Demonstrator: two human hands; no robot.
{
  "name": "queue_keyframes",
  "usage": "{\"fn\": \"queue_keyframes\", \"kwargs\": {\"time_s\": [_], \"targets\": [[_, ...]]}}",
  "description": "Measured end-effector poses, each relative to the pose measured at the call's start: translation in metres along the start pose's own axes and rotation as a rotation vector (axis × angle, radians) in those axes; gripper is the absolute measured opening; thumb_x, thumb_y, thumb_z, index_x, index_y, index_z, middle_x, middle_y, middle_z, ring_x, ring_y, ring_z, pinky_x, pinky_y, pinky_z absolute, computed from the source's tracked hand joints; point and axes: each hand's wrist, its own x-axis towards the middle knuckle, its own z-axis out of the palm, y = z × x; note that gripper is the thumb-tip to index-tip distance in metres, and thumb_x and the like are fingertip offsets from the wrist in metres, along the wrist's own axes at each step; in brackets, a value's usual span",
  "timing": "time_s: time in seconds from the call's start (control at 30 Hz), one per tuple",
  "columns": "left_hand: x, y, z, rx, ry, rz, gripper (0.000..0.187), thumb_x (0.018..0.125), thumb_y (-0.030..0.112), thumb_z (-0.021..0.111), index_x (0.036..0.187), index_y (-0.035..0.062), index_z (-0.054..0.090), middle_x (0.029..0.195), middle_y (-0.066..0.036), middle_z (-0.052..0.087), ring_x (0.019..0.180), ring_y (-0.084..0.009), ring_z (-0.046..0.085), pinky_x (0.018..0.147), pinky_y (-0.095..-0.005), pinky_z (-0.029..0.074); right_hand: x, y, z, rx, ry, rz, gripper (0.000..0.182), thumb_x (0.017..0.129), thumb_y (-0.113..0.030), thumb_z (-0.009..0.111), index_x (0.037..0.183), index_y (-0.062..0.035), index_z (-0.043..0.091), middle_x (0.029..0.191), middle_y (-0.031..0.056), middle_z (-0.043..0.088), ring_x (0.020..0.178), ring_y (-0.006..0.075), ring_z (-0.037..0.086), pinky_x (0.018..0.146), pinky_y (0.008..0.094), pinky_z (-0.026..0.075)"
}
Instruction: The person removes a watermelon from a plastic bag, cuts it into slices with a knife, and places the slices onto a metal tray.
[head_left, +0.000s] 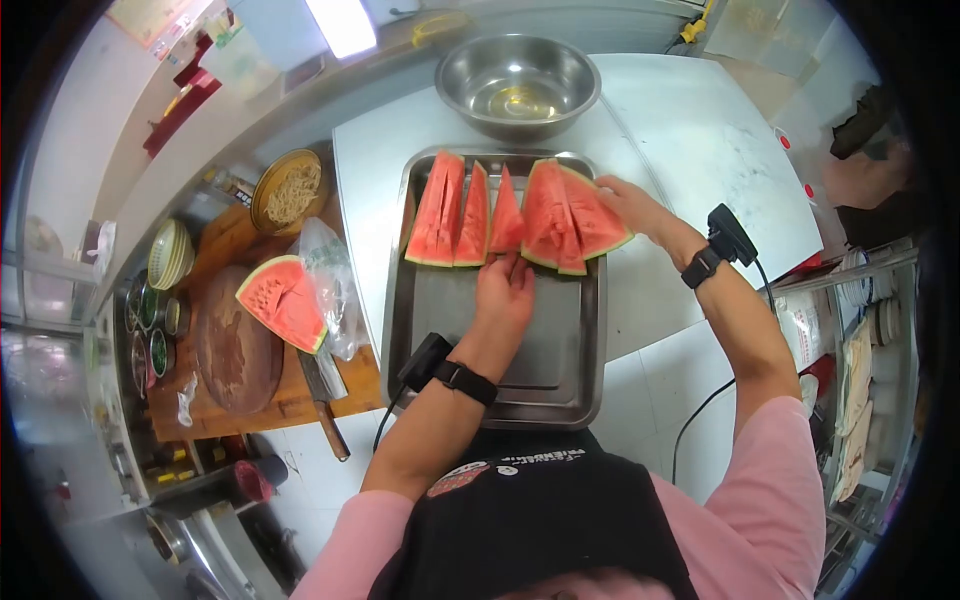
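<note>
A row of red watermelon slices [440,215] with green rinds stands across the far half of a metal tray [597,340]. My left hand [505,287] is at the near rind edge of a narrow middle slice [507,215], its fingers bent and partly hidden against the fruit. At the right end of the row, my right hand [632,205] touches the upper side of the rightmost slices [592,215], fingertips on the rind. Whether either hand grips a slice is hard to tell. The near half of the tray shows bare metal.
A steel bowl [518,85] stands beyond the tray. To the left, a wooden counter [270,395] holds a round board [235,340], a large watermelon piece [285,300], a plastic bag [330,285], a knife [325,400] and a bowl of noodles [290,190].
</note>
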Motion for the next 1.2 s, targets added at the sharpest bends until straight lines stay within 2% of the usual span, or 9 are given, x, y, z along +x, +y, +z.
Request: {"fn": "queue_keyframes", "kwargs": {"time_s": [0.13,0.37,0.43,0.53,0.67,0.83,0.97,1.03,1.2], "targets": [[0.008,0.011,0.002,-0.018,0.115,-0.073,0.025,0.079,0.003,0.042,0.103,0.0086,0.047,0.098,-0.006,0.051,0.092,-0.0189,0.045,0.084,-0.0330,0.037,-0.001,0.004,0.000,0.046,0.000,-0.047,0.032,0.086,-0.028,0.043,0.113,-0.0114,0.048,0.094,0.0058,0.057,0.079,0.0138,0.053,0.059,0.0270,0.045],[0.017,0.017,0.016,-0.026,0.026,-0.029,0.011,0.082,0.013,0.052,0.092,0.0108,0.051,0.090,-0.002,0.051,0.080,-0.0158,0.047,0.072,-0.0267,0.039,-0.007,-0.005,-0.002,0.201,-0.080,-0.042,0.032,0.086,-0.026,0.045,0.113,-0.0090,0.047,0.097,0.0055,0.055,0.084,0.0135,0.053,0.064,0.0271,0.046],[0.018,0.019,0.016,-0.004,0.129,0.032,0.014,0.084,0.018,0.052,0.094,0.0085,0.051,0.090,-0.004,0.051,0.078,-0.0158,0.048,0.069,-0.0272,0.042,-0.012,-0.014,-0.004,0.220,-0.134,0.072,0.036,0.088,-0.025,0.040,0.117,-0.0057,0.044,0.104,0.0065,0.052,0.095,0.0133,0.050,0.077,0.0273,0.044],[0.025,0.020,0.008,-0.147,0.141,-0.004,0.018,0.084,0.020,0.053,0.097,0.0080,0.051,0.093,-0.004,0.052,0.082,-0.0153,0.048,0.075,-0.0289,0.041,-0.012,-0.012,-0.002,0.277,-0.109,0.047,0.033,0.086,-0.025,0.045,0.114,-0.0074,0.046,0.096,0.0055,0.054,0.083,0.0135,0.053,0.064,0.0286,0.047],[0.026,0.016,-0.003,-0.117,0.033,0.084,0.023,0.085,0.027,0.050,0.094,0.0056,0.048,0.087,-0.007,0.050,0.082,-0.0179,0.048,0.076,-0.0309,0.041,-0.022,-0.026,0.003,0.327,-0.146,0.095,0.033,0.085,-0.024,0.047,0.112,-0.0056,0.047,0.095,0.0074,0.054,0.079,0.0138,0.054,0.063,0.0278,0.048],[-0.009,0.016,-0.007,0.205,0.123,0.143,0.022,0.084,0.013,0.044,0.104,0.0047,0.046,0.099,-0.007,0.052,0.094,-0.0194,0.047,0.085,-0.0339,0.037,-0.019,-0.014,0.011,-0.104,0.205,-0.031,0.033,0.081,-0.023,0.050,0.105,-0.0008,0.051,0.085,0.0160,0.057,0.067,0.0232,0.060,0.060,0.0313,0.048],[-0.037,0.007,-0.004,0.316,0.144,-0.082,0.027,0.081,0.007,0.041,0.108,0.0008,0.043,0.103,-0.011,0.051,0.097,-0.0211,0.048,0.088,-0.0367,0.036,-0.042,-0.030,0.014,-0.392,0.189,-0.201,0.030,0.081,-0.024,0.049,0.097,0.0006,0.053,0.074,0.0192,0.058,0.061,0.0295,0.059,0.059,0.0354,0.046],[-0.029,0.005,-0.002,0.186,-0.055,-0.225,0.028,0.081,0.006,0.043,0.108,-0.0023,0.041,0.108,-0.015,0.048,0.100,-0.0292,0.048,0.089,-0.0392,0.038,-0.042,-0.035,0.014,-0.412,0.131,-0.152,0.027,0.080,-0.025,0.049,0.088,0.0006,0.054,0.069,0.0191,0.058,0.062,0.0320,0.058,0.061,0.0388,0.045],[-0.029,0.005,-0.005,0.180,-0.074,-0.090,0.026,0.081,0.004,0.042,0.106,-0.0030,0.041,0.107,-0.017,0.047,0.097,-0.0297,0.050,0.086,-0.0371,0.042,-0.044,-0.031,0.016,-0.430,0.174,-0.176,0.026,0.080,-0.024,0.050,0.089,0.0010,0.053,0.078,0.0177,0.058,0.075,0.0294,0.058,0.066,0.0382,0.044]]}}
